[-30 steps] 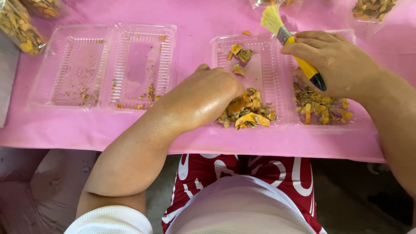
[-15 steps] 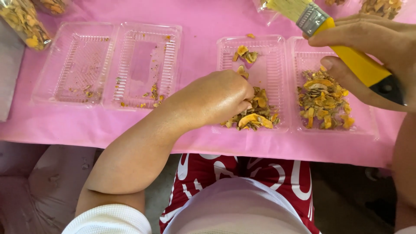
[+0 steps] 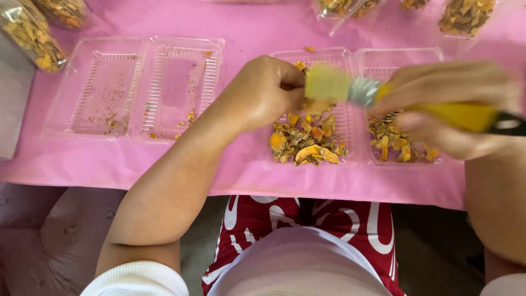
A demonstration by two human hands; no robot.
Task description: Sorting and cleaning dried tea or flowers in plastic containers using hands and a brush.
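Right hand, fingers gripping brush, has swung down from above the tray; bristles now meet left hand, closed on a chip.

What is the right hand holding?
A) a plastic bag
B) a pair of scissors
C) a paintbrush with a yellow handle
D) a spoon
C: the right hand grips a yellow-handled paintbrush, its bristles by the left hand over the tray.
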